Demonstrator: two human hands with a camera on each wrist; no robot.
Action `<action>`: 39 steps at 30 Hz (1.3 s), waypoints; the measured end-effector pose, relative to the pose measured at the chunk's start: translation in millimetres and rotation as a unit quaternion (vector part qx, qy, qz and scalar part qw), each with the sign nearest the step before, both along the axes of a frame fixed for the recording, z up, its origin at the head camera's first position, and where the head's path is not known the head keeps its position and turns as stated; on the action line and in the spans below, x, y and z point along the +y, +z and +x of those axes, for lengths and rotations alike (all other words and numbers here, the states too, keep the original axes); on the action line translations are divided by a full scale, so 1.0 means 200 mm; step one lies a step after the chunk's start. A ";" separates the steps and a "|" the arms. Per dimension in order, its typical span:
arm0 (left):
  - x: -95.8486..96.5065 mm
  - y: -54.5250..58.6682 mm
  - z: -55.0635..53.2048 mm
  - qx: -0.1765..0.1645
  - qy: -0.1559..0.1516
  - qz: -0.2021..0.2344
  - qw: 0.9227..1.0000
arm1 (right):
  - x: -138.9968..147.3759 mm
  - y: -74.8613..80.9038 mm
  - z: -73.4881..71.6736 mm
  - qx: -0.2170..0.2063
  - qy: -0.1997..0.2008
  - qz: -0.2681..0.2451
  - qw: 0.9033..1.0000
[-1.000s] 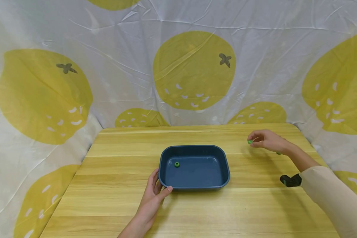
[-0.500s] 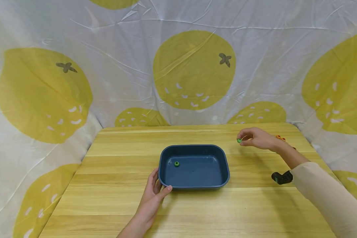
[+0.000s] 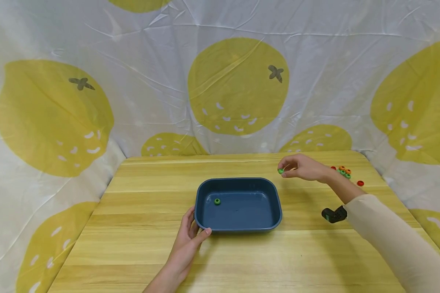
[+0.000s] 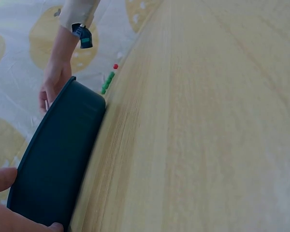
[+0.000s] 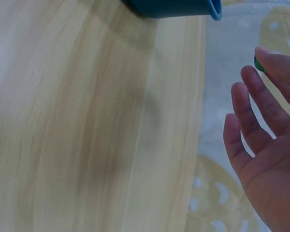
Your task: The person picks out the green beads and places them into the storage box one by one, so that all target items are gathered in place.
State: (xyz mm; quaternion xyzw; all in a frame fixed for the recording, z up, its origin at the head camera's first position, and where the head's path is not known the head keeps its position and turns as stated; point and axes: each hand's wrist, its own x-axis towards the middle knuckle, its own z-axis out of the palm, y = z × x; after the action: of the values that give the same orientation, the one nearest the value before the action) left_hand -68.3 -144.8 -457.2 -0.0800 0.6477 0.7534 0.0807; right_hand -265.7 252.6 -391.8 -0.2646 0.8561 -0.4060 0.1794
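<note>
A dark blue plastic basin stands on the wooden table, one green bead lying in its left part. My left hand holds the basin's near left corner, thumb at the rim and fingers along the side; the left wrist view shows fingertips against the basin wall. Above the table, behind and right of the basin, my right hand pinches a green bead between thumb and index finger. In the right wrist view the other fingers spread away from the bead, which the thumb partly hides.
Several red, orange and green beads cluster at the table's back right. One red bead lies apart from them. A black device shows at the right sleeve's cuff. A lemon-print cloth hangs behind the table.
My right hand has moved left with the green bead, toward the basin, uncovering the bead cluster at the right. The left hand and basin have stayed nearly in place.
</note>
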 end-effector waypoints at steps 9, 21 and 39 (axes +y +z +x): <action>0.00 0.02 0.00 -0.004 -0.002 -0.006 1.000 | -0.11 0.05 -0.03 -0.007 0.027 0.000 1.000; 0.01 0.01 0.00 -0.009 -0.002 -0.009 1.000 | -0.27 0.08 -0.05 -0.008 0.064 -0.007 0.998; 0.01 0.02 0.00 -0.001 0.000 -0.010 1.000 | -0.54 0.10 -0.08 0.009 0.137 -0.019 0.990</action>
State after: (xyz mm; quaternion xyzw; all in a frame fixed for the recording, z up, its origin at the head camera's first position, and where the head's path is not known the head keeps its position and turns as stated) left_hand -68.3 -143.2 -453.8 -0.0812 0.6552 0.7468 0.0802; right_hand -281.5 145.3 -371.2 -0.3859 0.8057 -0.3914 0.2208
